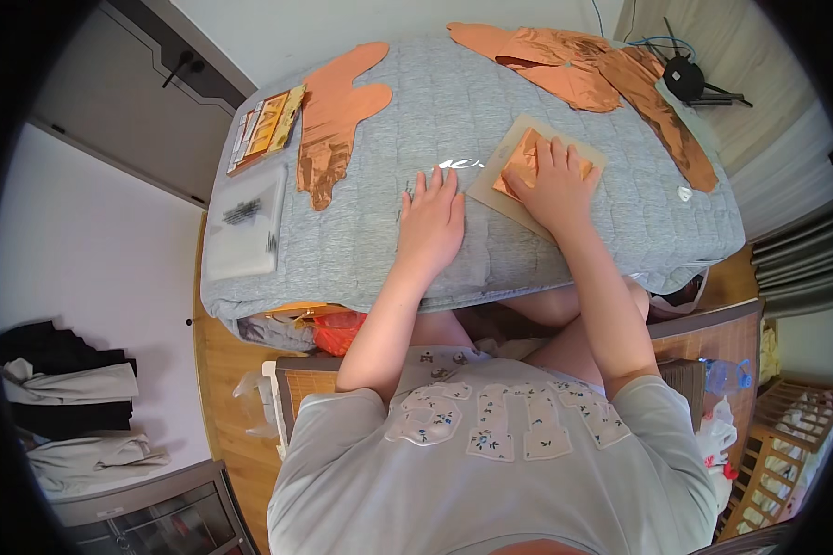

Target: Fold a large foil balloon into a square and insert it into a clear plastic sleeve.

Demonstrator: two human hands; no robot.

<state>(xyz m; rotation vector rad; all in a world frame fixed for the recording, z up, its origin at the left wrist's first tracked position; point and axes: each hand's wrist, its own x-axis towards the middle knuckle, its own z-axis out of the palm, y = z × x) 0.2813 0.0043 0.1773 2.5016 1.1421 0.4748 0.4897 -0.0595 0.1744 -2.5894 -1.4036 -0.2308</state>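
My left hand (431, 227) lies flat on the grey quilted cover (370, 236), fingers spread, with nothing held. Just beyond its fingertips is a shiny clear plastic scrap (461, 165). My right hand (565, 190) rests palm down with its fingers stretched out on a folded, square piece of copper-coloured foil (522, 166). That foil sits on a beige flat board or sheet (493, 192), turned at an angle; the hand hides part of both. Two larger copper foil shapes, like flat uninflated balloons, are spread out farther off: one at the left (329, 120), one at the right (565, 69).
Along the left edge are a colourful flat box or book (267, 129) and a translucent pouch (245, 227) with small dark items. A black router (683, 79) with antennas stands at the far right. A wooden slatted frame (777, 453) is on the right side.
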